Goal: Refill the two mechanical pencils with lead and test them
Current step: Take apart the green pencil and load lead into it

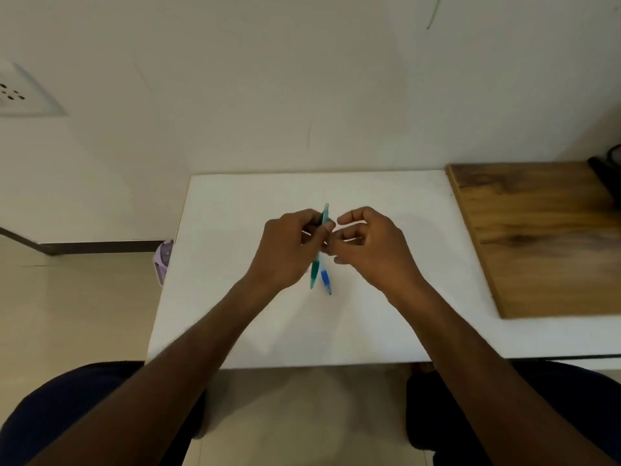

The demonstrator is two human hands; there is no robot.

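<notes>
My left hand grips a teal-green mechanical pencil around its upper half, holding it nearly upright over the white table. A blue mechanical pencil shows just right of it, its lower end over the table; its upper part is hidden behind my hands. My right hand is close beside the pencils with thumb and fingers pinched together near their upper ends. Whether it holds the blue pencil or a lead, I cannot tell.
A wooden board lies on the right part of the table, with a dark object at its far corner. A small purple item sits by the table's left edge. A wall stands behind, and my knees are under the near edge.
</notes>
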